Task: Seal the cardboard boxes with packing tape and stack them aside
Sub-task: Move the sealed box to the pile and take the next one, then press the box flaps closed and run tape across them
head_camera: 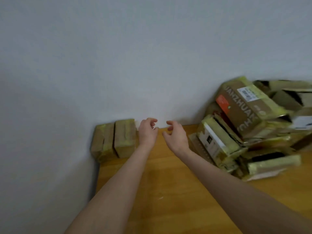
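Two taped cardboard boxes [116, 139] stand on edge side by side at the table's far left corner, against the wall. My left hand [147, 132] hovers just right of them, fingers curled and apart, holding nothing. My right hand [176, 136] is a little further right, also empty with loose fingers. Both hands are near the wall, above the wooden table [168, 191]. A pile of cardboard boxes [244, 125] with yellowish tape lies at the right, the top one tilted with a white barcode label and an orange patch.
A plain pale wall [118, 56] rises straight behind the table. The table's left edge runs just under the two standing boxes. Bare wood shows between the two boxes and the pile.
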The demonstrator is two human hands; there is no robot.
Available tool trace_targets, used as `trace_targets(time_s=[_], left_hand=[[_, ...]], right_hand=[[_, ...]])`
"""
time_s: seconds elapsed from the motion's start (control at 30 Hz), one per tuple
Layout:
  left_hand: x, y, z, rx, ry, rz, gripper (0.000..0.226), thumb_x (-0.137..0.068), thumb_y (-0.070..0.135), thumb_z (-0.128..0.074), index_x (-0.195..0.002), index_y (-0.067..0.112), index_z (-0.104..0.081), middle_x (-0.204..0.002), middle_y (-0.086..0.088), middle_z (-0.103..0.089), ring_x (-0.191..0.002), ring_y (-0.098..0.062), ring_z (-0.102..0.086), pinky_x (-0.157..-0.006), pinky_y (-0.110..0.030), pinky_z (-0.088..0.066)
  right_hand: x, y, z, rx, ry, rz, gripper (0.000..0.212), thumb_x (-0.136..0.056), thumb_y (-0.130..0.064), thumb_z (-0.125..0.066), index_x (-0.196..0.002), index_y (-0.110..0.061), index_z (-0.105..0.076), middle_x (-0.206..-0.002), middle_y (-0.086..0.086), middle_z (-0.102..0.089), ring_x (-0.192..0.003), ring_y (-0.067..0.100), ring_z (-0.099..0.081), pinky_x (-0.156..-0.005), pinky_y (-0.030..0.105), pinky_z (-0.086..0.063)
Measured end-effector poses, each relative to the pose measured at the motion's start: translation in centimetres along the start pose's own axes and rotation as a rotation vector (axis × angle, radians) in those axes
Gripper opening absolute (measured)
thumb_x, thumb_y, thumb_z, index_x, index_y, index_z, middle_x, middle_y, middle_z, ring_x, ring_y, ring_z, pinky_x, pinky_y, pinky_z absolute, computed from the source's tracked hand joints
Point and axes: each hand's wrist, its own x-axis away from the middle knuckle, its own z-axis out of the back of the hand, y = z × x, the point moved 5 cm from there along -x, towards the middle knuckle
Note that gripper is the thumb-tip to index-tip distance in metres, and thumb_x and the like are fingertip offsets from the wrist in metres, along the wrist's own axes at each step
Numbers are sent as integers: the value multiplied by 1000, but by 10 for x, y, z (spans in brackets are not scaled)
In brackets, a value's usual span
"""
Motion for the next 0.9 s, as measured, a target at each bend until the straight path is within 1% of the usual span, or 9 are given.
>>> trace_targets(time_s=[0.07,0.23,0.33,0.43,0.5,0.57,0.67,0.77,0.9], left_hand=[[9,26,-21,80,-61,-49,21,-84,3,-64,-102,11,-71,-96,-3,-69,-91,-14,-64,-77,-14,-41],[33,80,-62,180,-121,-104,17,-81,14,-73,-97,9,-75,-96,-6,-74,-84,-7,-61,-77,-10,-39],[42,94,-81,249,-145,-77,14,-82,17,-73,-94,12,-76,-90,-2,-74,-84,-11,-66,-88,-25,-51],[48,105,-89,252,-93,-79,15,-91,16,-60,-90,13,-75,-80,2,-72,-82,-15,-67,-88,-36,-53],[51,114,-92,219,-78,-67,24,-99,20,-48,-106,12,-69,-96,-2,-72,-91,-15,-63,-92,-32,-48],[52,120,-103,125,-155,-43,38,-102,30,-40,-134,13,-52,-133,-5,-58,-117,-20,-54,-101,-32,-41],[53,123,-127,87,-313,34,60,-102,42,-34,-152,11,-19,-158,-6,-22,-144,-24,-24,-117,-38,-22],[61,123,-144,63,-370,134,63,-102,47,-28,-151,8,-21,-157,-8,-25,-143,-25,-26,-117,-40,-23],[83,136,-137,111,-123,128,38,-103,37,-37,-125,11,-53,-120,-7,-54,-112,-20,-50,-93,-29,-37]], right_hand=[[14,2,34,-40,75,28,38,-94,-21,-58,-131,-20,-51,-113,-2,-59,-102,14,-59,-89,32,-51],[47,35,112,-66,272,-18,15,-91,-23,-60,-105,-23,-56,-79,-9,-57,-73,13,-56,-69,33,-48],[63,71,154,-132,360,-137,13,-92,-27,-60,-100,-19,-54,-77,-4,-55,-64,13,-52,-60,34,-46],[74,117,186,-199,390,-330,26,-92,-30,-62,-107,-14,-50,-86,0,-57,-69,11,-54,-55,27,-45],[74,141,195,-206,340,-422,44,-86,-40,-68,-114,-11,-48,-94,1,-58,-79,15,-60,-62,32,-52],[68,159,195,-207,213,-470,65,-78,-53,-73,-117,-11,-43,-102,5,-60,-85,22,-66,-71,40,-59],[59,171,185,-259,-25,-491,72,-80,-53,-71,-127,-7,-41,-109,13,-62,-70,22,-72,-56,32,-60],[46,182,177,-364,-163,-437,70,-83,-49,-70,-133,-6,-46,-119,15,-60,-86,26,-71,-57,30,-60],[40,192,181,-481,-223,-384,62,-86,-47,-68,-133,-11,-51,-117,11,-62,-98,26,-66,-64,28,-61]])
